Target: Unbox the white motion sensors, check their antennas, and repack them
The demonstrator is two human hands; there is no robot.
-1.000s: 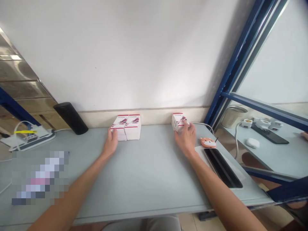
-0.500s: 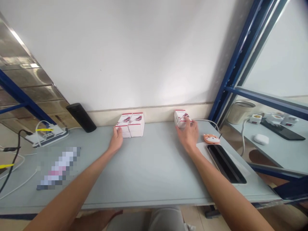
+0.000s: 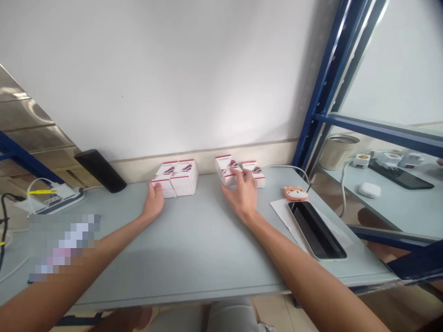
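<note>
White box (image 3: 225,169) lies under the fingers (image 3: 238,174) of the right hand (image 3: 244,196).

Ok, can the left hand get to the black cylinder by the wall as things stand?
Probably yes. The left hand rests against the left white box, and the black cylinder lies off to its left along the wall, with nothing visible between them.

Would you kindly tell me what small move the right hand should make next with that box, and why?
I'd probably have the right hand set the white-and-red box down square against the neighbouring box, since it looks tilted while the pair of boxes at the left hand sits side by side.
</note>
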